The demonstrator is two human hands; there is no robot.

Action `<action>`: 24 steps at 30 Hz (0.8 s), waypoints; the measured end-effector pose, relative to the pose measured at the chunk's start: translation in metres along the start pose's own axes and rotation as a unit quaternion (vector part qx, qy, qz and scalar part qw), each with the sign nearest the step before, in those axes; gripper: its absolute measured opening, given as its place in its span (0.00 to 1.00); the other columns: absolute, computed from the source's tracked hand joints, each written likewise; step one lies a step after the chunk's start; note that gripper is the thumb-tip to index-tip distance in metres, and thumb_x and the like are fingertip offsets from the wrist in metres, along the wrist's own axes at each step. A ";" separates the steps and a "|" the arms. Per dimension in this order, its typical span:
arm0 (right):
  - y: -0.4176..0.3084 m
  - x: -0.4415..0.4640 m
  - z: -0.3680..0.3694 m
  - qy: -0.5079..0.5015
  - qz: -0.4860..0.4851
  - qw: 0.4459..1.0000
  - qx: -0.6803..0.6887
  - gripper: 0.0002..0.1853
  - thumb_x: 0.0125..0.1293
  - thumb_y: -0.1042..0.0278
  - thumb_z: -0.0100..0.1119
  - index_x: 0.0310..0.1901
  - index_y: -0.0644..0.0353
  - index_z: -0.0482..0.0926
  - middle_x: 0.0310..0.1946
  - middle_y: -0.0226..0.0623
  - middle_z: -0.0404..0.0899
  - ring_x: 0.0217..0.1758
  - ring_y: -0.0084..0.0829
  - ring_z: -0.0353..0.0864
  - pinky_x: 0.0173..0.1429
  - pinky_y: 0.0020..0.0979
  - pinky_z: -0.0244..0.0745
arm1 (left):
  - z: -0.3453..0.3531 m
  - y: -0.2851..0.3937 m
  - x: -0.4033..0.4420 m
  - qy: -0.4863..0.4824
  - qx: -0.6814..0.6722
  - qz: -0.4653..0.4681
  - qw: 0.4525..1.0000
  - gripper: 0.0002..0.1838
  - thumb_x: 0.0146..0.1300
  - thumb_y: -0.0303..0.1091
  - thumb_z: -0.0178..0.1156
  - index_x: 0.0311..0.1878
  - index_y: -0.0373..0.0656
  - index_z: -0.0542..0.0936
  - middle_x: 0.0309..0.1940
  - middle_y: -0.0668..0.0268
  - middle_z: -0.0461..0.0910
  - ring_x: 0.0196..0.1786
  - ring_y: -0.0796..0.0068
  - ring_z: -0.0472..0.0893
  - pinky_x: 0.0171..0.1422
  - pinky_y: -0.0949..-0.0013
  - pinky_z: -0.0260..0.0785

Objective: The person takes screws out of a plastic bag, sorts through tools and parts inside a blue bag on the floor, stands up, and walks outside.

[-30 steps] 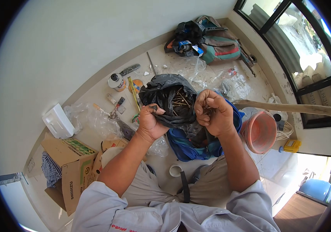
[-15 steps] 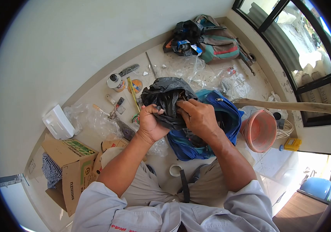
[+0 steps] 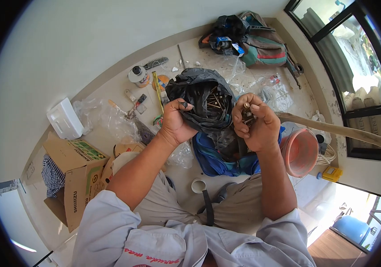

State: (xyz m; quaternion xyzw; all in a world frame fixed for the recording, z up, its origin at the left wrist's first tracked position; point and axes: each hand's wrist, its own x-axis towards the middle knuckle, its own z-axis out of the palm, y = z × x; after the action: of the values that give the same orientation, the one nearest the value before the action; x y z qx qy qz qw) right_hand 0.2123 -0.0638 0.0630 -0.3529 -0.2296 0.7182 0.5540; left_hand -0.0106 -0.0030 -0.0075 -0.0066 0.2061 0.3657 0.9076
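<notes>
My left hand (image 3: 174, 124) grips the near left edge of a crumpled black plastic bag (image 3: 195, 80), thumb over the rim. The bag's mouth gapes upward, and long thin nails (image 3: 215, 102) show inside. To the right of it, my right hand (image 3: 264, 127) is raised palm up, its fingers curled round a few metal bolts (image 3: 246, 109); their exact type is hard to make out. Below both hands an opened blue bag (image 3: 206, 162) lies on the floor, partly hidden by the black bag and my right hand.
A pink bucket (image 3: 301, 155) and a wooden handle (image 3: 333, 124) are at right. Left are a cardboard box (image 3: 81, 191) and a white container (image 3: 65, 119). A tape roll (image 3: 198, 186) lies between my feet. A backpack (image 3: 266, 51) rests by the far wall.
My right hand has come out of the black bag and moved right, now with bolts in its fingers. The bag's mouth has opened wider, showing the nails. The view has shifted slightly.
</notes>
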 end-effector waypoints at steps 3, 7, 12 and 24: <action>0.003 -0.001 0.013 0.029 0.046 0.999 0.003 0.21 0.76 0.46 0.53 0.40 0.59 0.76 0.27 0.37 0.74 0.18 0.21 0.63 0.18 0.22 0.55 | 0.007 0.009 0.003 -0.005 0.016 0.030 0.999 0.25 0.47 0.32 0.54 0.51 0.40 0.84 0.54 0.55 0.85 0.60 0.51 0.82 0.74 0.41 0.67; 0.009 -0.009 0.019 0.037 0.034 0.987 0.153 0.18 0.79 0.50 0.50 0.42 0.57 0.78 0.32 0.38 0.76 0.26 0.24 0.69 0.21 0.22 0.60 | -0.001 0.024 0.006 -0.085 0.000 -0.006 0.996 0.22 0.52 0.34 0.55 0.52 0.40 0.83 0.50 0.56 0.86 0.56 0.52 0.83 0.72 0.41 0.68; 0.073 -0.042 0.014 0.149 0.271 0.951 0.013 0.15 0.79 0.53 0.50 0.44 0.58 0.76 0.32 0.37 0.78 0.26 0.26 0.71 0.22 0.27 0.61 | -0.016 0.028 0.024 -0.057 0.027 0.023 0.998 0.24 0.55 0.36 0.56 0.55 0.39 0.82 0.52 0.56 0.85 0.58 0.54 0.82 0.74 0.44 0.66; 0.086 -0.065 0.078 -0.275 0.448 0.791 -0.313 0.11 0.70 0.66 0.62 0.44 0.68 0.84 0.32 0.40 0.83 0.33 0.24 0.82 0.30 0.29 0.76 | 0.007 0.023 0.014 -0.039 0.053 0.003 0.998 0.23 0.50 0.30 0.56 0.52 0.41 0.83 0.53 0.57 0.85 0.58 0.53 0.82 0.72 0.40 0.68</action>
State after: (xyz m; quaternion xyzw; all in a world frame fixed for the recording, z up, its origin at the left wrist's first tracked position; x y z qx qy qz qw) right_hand 0.1070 -0.1452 0.0675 -0.3577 -0.4013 0.8413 -0.0572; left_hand -0.0145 0.0237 -0.0035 0.0567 0.1897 0.3570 0.9129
